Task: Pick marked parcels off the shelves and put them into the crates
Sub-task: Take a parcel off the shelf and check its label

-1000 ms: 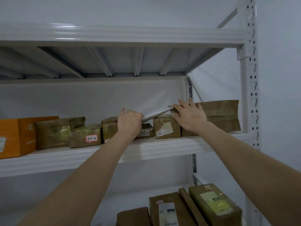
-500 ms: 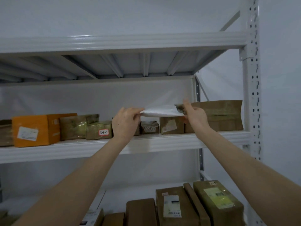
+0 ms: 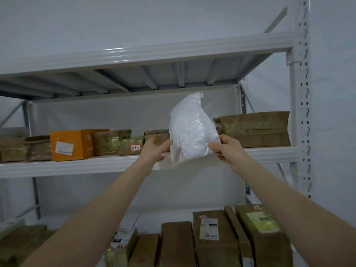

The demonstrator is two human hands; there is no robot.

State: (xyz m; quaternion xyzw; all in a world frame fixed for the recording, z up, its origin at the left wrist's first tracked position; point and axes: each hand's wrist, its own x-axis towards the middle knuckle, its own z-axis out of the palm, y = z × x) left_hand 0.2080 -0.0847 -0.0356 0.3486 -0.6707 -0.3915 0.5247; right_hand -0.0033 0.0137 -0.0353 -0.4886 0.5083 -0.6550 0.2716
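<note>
A white plastic parcel bag (image 3: 190,130) is held upright in front of the middle shelf (image 3: 77,166). My left hand (image 3: 155,151) grips its lower left edge and my right hand (image 3: 227,151) pinches its lower right corner. No mark shows on the side of the bag facing me. Behind it on the shelf sits a small brown parcel with a red-bordered label reading 3-1-2 (image 3: 132,145).
On the middle shelf stand an orange box (image 3: 75,144), several taped brown parcels to the left, and a wide brown parcel (image 3: 254,129) at the right. The lower shelf carries several upright brown parcels (image 3: 212,237). A white upright post (image 3: 301,112) bounds the right side.
The white bag came off the shelf toward me and was turned from lying flat to standing upright. Both hands dropped a little and shifted to its lower edge.
</note>
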